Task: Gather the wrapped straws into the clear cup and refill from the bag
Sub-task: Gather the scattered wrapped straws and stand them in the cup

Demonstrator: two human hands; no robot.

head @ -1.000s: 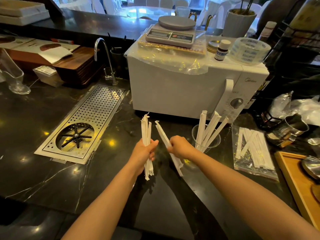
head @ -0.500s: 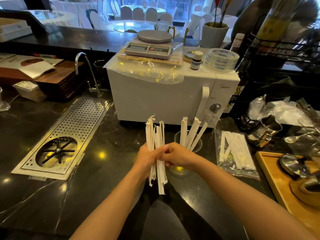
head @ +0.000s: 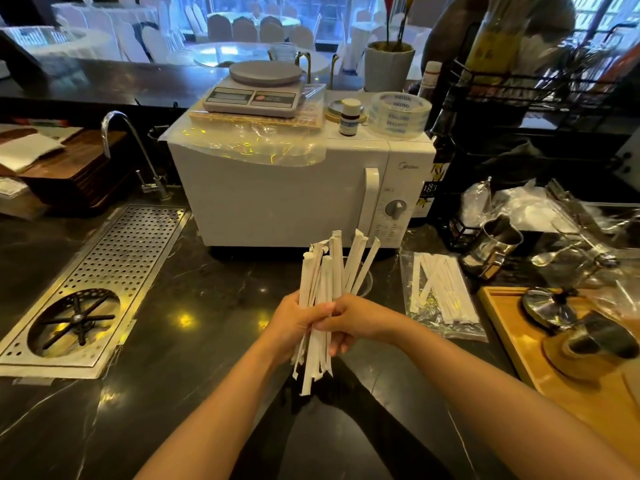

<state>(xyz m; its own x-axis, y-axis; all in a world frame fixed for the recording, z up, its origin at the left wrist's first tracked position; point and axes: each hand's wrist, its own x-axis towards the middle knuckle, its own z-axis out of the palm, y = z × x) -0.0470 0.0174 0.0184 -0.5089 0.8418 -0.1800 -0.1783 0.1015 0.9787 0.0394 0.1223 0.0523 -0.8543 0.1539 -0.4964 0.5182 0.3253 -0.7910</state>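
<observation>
Between both hands [head: 322, 322], wrapped straws [head: 317, 299]

— What is seen beyond the dark marble counter [head: 194, 341]?

— A dining hall is shown, filled with white-covered chairs [head: 242, 29] around a round glass-topped table [head: 242, 53]; it is lit in bluish daylight through tall windows [head: 311, 8].

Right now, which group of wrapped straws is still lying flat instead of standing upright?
The straws in the clear bag, flat on the counter right of the cup. The bundle in both hands and the few in the cup stand upright.
</observation>
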